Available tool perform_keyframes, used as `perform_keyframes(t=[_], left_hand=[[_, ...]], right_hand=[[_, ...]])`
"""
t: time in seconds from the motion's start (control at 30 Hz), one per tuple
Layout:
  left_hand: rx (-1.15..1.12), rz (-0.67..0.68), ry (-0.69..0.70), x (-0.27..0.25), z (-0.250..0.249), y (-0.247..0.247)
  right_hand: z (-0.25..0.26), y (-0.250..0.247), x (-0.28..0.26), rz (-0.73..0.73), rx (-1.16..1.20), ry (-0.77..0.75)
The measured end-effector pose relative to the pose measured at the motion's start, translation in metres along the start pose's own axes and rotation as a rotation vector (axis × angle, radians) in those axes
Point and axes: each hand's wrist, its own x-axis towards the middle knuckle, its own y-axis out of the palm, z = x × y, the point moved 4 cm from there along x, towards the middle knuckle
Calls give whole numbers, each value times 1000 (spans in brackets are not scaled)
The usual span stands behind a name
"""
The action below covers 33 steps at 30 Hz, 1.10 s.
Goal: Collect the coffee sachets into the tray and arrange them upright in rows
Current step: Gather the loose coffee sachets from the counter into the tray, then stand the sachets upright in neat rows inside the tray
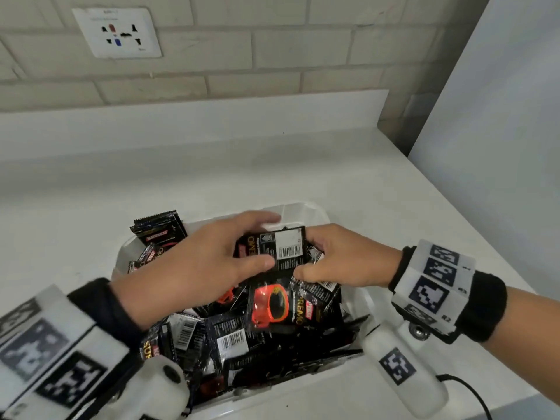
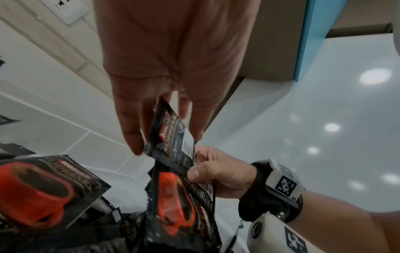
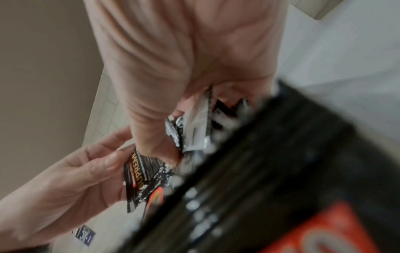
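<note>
A white tray (image 1: 306,209) on the counter holds a loose jumble of black coffee sachets (image 1: 272,310), some showing a red cup, others a barcode. A few sachets (image 1: 160,233) stand upright at the tray's back left corner. Over the far end of the tray both hands hold a small bunch of sachets (image 1: 288,250) between them. My left hand (image 1: 263,241) grips its left side, thumb on the face and fingers over the top. My right hand (image 1: 312,253) pinches the right side with thumb and curled fingers. The left wrist view shows one sachet (image 2: 173,137) between the left fingers (image 2: 132,137) and the right hand (image 2: 216,172) below it.
The white countertop (image 1: 212,171) runs back to a low upstand and a pale brick wall with a socket plate (image 1: 116,33). A white panel (image 1: 500,131) stands along the right, where the counter's edge slants. A black cable (image 1: 469,386) trails at lower right.
</note>
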Motion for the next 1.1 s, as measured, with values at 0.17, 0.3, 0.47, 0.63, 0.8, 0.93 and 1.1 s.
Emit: perform_keyframes(t=[0.17,0.3,0.47,0.63,0.8,0.93,1.1], left_hand=[[131,86,-30,-1,5,11],[175,131,27,-3,2,14],[354,295,109,-5,3,32],[342,223,120,-6,3,31],[207,-200,63,-3,-2,3],[131,-439,0,-3,-7,-19],[-118,-419,-251,-1,0,-25]], right_hand=[[-3,12,-11,197,-93,52],[-6,17,-12,313,-139,103],[-5,18,-9,318,-173,98],[0,12,-4,209,-131,74],[22,-7,-2,11,-24,14],[38,-18,-2,-138,78,-16],[51,-12,1,-169,167,-42]])
